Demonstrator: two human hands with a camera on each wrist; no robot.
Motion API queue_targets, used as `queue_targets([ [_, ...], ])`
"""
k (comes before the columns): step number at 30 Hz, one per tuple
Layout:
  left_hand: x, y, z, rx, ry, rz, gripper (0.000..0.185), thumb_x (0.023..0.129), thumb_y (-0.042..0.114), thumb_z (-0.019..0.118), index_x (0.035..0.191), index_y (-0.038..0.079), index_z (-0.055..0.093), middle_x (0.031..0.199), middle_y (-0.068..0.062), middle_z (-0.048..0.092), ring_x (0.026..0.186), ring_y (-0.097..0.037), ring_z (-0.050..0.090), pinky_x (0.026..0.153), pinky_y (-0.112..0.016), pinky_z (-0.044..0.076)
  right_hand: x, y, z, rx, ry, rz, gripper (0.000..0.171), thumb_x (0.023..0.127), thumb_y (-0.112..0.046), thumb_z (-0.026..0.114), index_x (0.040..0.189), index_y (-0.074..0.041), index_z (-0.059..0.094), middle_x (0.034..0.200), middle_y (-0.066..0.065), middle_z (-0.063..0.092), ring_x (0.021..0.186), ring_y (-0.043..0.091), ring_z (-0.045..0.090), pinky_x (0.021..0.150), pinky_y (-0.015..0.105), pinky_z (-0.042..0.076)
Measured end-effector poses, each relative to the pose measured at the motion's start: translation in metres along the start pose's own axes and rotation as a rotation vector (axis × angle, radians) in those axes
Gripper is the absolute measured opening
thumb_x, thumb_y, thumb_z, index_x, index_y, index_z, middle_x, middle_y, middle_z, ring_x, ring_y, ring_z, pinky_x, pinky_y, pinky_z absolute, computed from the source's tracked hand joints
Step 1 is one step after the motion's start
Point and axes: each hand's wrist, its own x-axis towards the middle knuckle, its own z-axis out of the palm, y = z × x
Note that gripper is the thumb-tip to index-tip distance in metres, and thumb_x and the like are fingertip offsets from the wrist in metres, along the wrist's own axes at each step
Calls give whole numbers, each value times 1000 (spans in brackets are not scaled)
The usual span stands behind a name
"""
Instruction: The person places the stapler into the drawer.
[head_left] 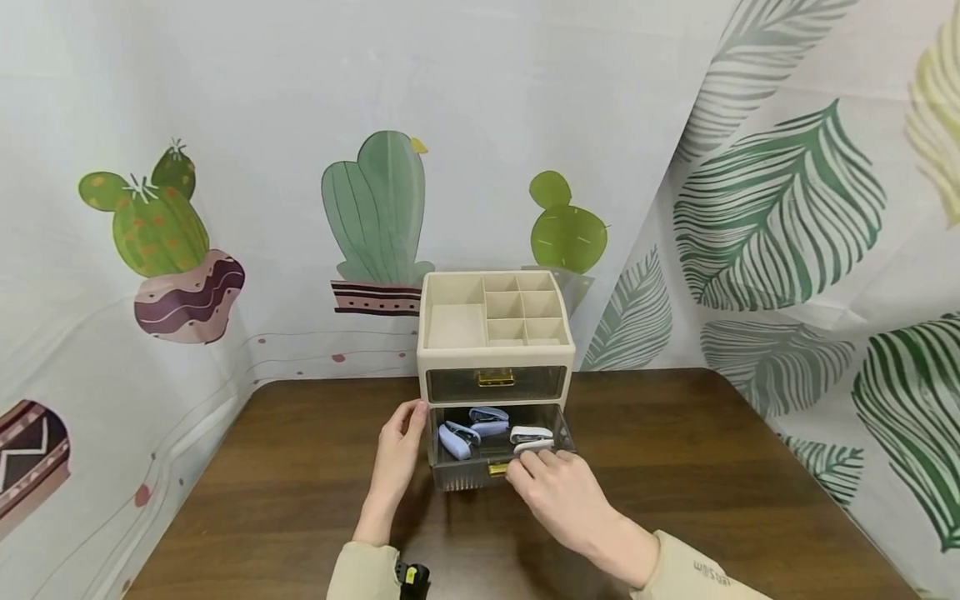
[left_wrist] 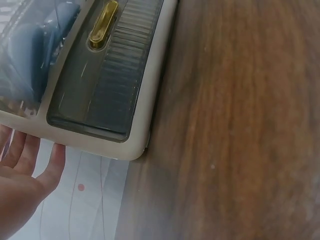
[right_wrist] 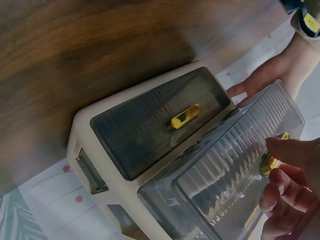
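Observation:
A beige desk organizer [head_left: 497,353] with smoky clear drawers stands against the wall. Its middle drawer [head_left: 459,477] is pulled out and holds two blue staplers [head_left: 454,440] and a white stapler [head_left: 532,438]. My right hand [head_left: 562,500] pinches that drawer's gold handle [right_wrist: 270,162] between thumb and fingers. Against the organizer's left side rest the fingertips of my left hand [head_left: 397,454], with the fingers fairly straight. The top drawer [head_left: 536,384] is closed. Below the pulled-out one, a closed bottom drawer [left_wrist: 95,95] shows in the left wrist view.
Divided compartments [head_left: 523,306] form the organizer's top. The brown wooden table [head_left: 300,467] extends to both sides and in front. A white cloth with cactus prints [head_left: 375,208] hangs behind, and a leaf-patterned cloth [head_left: 780,208] hangs at the right.

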Motion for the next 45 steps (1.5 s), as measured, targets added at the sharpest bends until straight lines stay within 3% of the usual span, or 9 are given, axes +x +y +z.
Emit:
queue_targets([
  [8, -4, 7, 2, 6, -11, -21, 34, 103, 33, 52, 120, 6, 65, 116, -8, 66, 106, -19, 56, 92, -38, 43, 6, 9, 18, 56, -7, 66, 28, 98, -12, 38, 73, -13, 50, 62, -2, 45, 47, 16, 46, 36, 29, 32],
  [14, -12, 35, -3, 13, -23, -8, 31, 103, 23, 52, 119, -1, 63, 114, -13, 66, 104, -21, 56, 89, -34, 45, 10, 15, 32, 70, -31, 119, 37, 104, -18, 31, 73, -12, 50, 62, -2, 46, 46, 17, 48, 34, 30, 33],
  [20, -16, 42, -6, 0, -29, -19, 32, 103, 23, 52, 119, -2, 63, 114, -13, 66, 106, -20, 57, 90, -32, 45, 13, 18, 40, 75, -49, 130, 22, 97, -18, 50, 75, -12, 52, 63, -1, 50, 47, 18, 51, 35, 31, 35],
  [27, -14, 42, -6, -20, -39, -20, 33, 103, 25, 52, 119, -2, 62, 117, -15, 64, 109, -23, 57, 94, -38, 45, 17, 26, 49, 119, -67, 169, 16, 90, -14, 64, 78, -12, 54, 63, 0, 51, 50, 20, 55, 36, 32, 37],
  [33, -14, 43, -5, -38, -50, -29, 33, 104, 25, 52, 120, -2, 62, 119, -15, 64, 111, -23, 57, 94, -36, 45, 21, 29, 53, 101, -92, 202, 23, 83, -15, 77, 79, -12, 54, 64, 0, 53, 51, 22, 58, 37, 34, 38],
  [39, -15, 40, -4, -25, -51, -31, 33, 104, 23, 50, 121, -3, 61, 119, -15, 64, 111, -22, 57, 93, -32, 45, 22, 30, 54, 120, -85, 223, 25, 82, -15, 79, 80, -12, 54, 64, 0, 54, 51, 22, 58, 36, 35, 39],
  [45, -4, 9, 1, -51, -35, -24, 35, 103, 29, 51, 122, 1, 62, 119, -12, 64, 110, -21, 57, 92, -31, 45, 21, 30, 57, 136, -76, 247, 26, 83, -16, 78, 82, -12, 53, 64, 1, 55, 52, 23, 59, 37, 36, 40],
])
